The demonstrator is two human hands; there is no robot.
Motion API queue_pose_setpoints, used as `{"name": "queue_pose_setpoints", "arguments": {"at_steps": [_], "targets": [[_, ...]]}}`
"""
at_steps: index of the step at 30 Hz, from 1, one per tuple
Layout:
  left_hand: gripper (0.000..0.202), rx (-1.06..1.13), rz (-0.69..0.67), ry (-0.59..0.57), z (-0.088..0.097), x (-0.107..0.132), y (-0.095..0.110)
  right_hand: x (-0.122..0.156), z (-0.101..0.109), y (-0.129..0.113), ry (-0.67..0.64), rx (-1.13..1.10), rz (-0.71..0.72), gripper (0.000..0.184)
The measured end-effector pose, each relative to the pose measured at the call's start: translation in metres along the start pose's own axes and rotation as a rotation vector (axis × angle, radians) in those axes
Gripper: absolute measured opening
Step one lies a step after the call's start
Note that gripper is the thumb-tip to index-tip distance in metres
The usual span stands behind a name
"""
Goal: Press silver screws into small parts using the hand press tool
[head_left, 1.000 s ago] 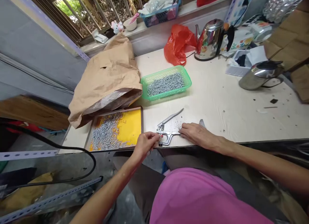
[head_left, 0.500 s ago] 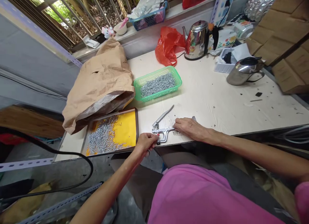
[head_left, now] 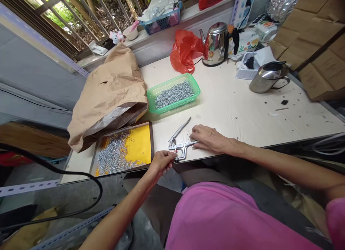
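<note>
A metal hand press tool (head_left: 179, 140) lies near the front edge of the pale table (head_left: 242, 106), its upper lever raised. My left hand (head_left: 162, 161) is pinched closed at the tool's jaw end, on something too small to make out. My right hand (head_left: 209, 138) rests palm down on the tool's lower handle, fingers curved over it. To the left, a yellow-lined tray (head_left: 134, 147) holds several small silvery metal parts. A green basket (head_left: 174, 93) further back holds more of them.
A crumpled brown paper sack (head_left: 107, 91) lies left of the basket. At the back stand a red plastic bag (head_left: 183, 50), a steel kettle (head_left: 215, 43) and a second kettle (head_left: 266, 77). Cardboard boxes (head_left: 318, 45) sit at the right. A black cable (head_left: 81, 178) loops below left.
The view has shifted, so everything sits a little further left and up. My right hand has slid slightly along the tool's handle. My left hand stays pinched at the jaw.
</note>
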State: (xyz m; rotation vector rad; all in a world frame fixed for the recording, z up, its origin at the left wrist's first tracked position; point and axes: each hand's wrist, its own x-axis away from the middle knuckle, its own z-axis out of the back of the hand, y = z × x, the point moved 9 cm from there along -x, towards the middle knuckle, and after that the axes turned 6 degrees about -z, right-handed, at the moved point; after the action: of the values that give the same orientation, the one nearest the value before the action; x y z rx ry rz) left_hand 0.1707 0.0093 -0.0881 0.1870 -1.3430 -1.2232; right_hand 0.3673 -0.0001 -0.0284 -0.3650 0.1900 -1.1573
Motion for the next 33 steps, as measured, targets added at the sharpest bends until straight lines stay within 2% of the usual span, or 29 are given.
{"name": "queue_pose_setpoints", "arguments": {"at_steps": [2,4,7,9,12,17,19,21,23,24,27,30,33], "targets": [[0.027,-0.007,-0.002,0.011,0.001,0.0,-0.002,-0.01,0.006,0.006,0.02,0.048,0.028,0.062],[0.027,-0.017,0.002,0.016,0.001,0.001,-0.003,-0.022,0.005,0.014,-0.023,0.095,0.05,0.091],[0.027,-0.021,0.021,0.018,-0.001,0.003,-0.004,-0.037,-0.003,0.019,-0.118,0.132,0.097,0.101],[0.027,-0.026,0.03,0.027,-0.001,0.003,-0.003,-0.044,-0.003,0.019,-0.117,0.149,0.118,0.103],[0.029,-0.033,0.024,0.042,-0.001,0.004,-0.001,-0.048,0.0,0.016,-0.083,0.163,0.125,0.099],[0.033,-0.103,0.015,0.043,0.002,0.008,-0.001,-0.041,0.002,0.01,-0.092,0.193,0.087,0.063],[0.032,-0.275,-0.083,0.11,0.009,0.013,0.012,-0.035,0.002,0.007,-0.087,0.18,0.07,0.052],[0.027,-0.502,-0.299,0.232,0.012,0.02,0.04,-0.029,0.002,0.004,-0.075,0.166,0.062,0.043],[0.019,-0.693,-0.568,0.308,0.0,0.028,0.072,-0.025,0.002,0.002,-0.061,0.16,0.051,0.039],[0.02,-0.767,-0.683,0.305,-0.01,0.029,0.085,-0.024,0.001,0.002,-0.055,0.159,0.042,0.039],[0.044,-0.946,-0.912,0.209,-0.044,0.02,0.106,-0.023,0.002,0.005,-0.061,0.153,0.021,0.045],[0.06,-1.086,-0.951,0.099,-0.062,0.001,0.112,-0.019,0.006,0.008,-0.116,0.141,0.006,0.056],[0.064,-1.184,-0.943,0.034,-0.065,-0.009,0.113,-0.014,0.012,0.009,-0.138,0.142,-0.011,0.055]]}}
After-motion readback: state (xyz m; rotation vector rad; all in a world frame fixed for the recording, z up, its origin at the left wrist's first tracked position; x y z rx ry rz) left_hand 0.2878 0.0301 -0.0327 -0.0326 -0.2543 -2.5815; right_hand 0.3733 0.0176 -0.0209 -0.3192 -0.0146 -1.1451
